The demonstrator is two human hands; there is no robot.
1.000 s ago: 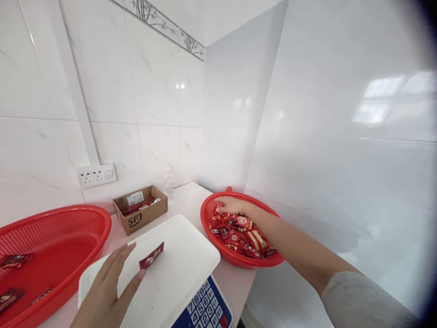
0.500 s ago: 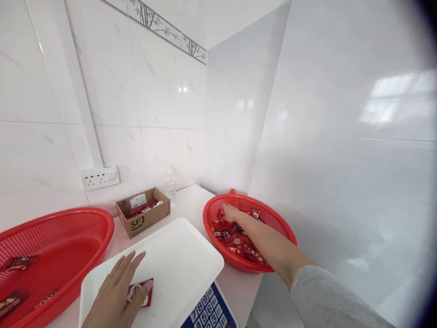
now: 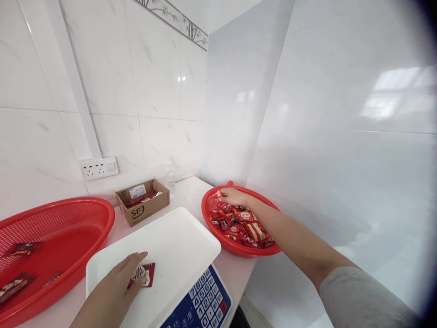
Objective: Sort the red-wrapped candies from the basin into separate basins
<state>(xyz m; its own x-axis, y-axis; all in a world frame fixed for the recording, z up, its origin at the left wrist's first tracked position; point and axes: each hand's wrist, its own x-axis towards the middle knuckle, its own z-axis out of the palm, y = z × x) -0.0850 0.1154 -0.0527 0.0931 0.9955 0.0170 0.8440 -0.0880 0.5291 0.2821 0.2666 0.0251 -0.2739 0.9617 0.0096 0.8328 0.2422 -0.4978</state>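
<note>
My left hand (image 3: 124, 278) rests over the white tray of a digital scale (image 3: 184, 237). Its thumb and fingers are drawn in around a small dark red packet (image 3: 147, 274) with white lettering. On the right, my right hand (image 3: 232, 197) reaches into a red plastic basket (image 3: 205, 205) with perforated sides. Its fingertips are pinched on a small red packet (image 3: 219, 194) near the basket's far left side. Beneath that hand lies a pile of red wrapped packets (image 3: 235, 223), one with a gold band.
A second red basket (image 3: 109, 218) at left holds a few dark red packets (image 3: 15, 288). Behind the scale stand an open cardboard box (image 3: 145, 210) with red packets and a clear plastic bottle (image 3: 170, 175). Blue keypad (image 3: 208, 296) faces front; walls (image 3: 235, 114) meet behind the table.
My left fingers have drawn closer together around the packet on the tray. My right hand has lifted from the pile toward the basket's far side, uncovering more packets. The view has shifted slightly.
</note>
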